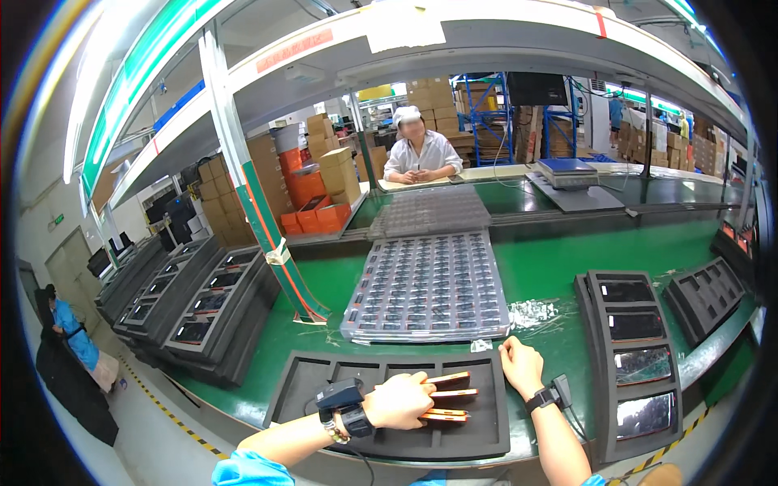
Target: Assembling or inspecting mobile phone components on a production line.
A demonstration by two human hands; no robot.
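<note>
My left hand [400,402] is closed around several thin, phone-like slabs with orange edges [447,394]. They fan out to the right of my fingers, above a black foam tray [316,356] divided into compartments. The palm hides their left ends. At the tray's far right corner is my right hand [523,363], its fingers curled in; whatever they hold, if anything, is hidden. Just beyond stands a clear plastic blister tray [425,283], its rows of pockets filled with small dark parts. Both wrists wear black straps with small devices and cables.
Black foam trays holding dark-screened phones stand in stacks [203,324] at left and in a tray [632,356] at right. Another foam tray [705,300] lies farther right. A green and white post [259,202] rises left of the blister tray. A person [421,154] sits across the bench.
</note>
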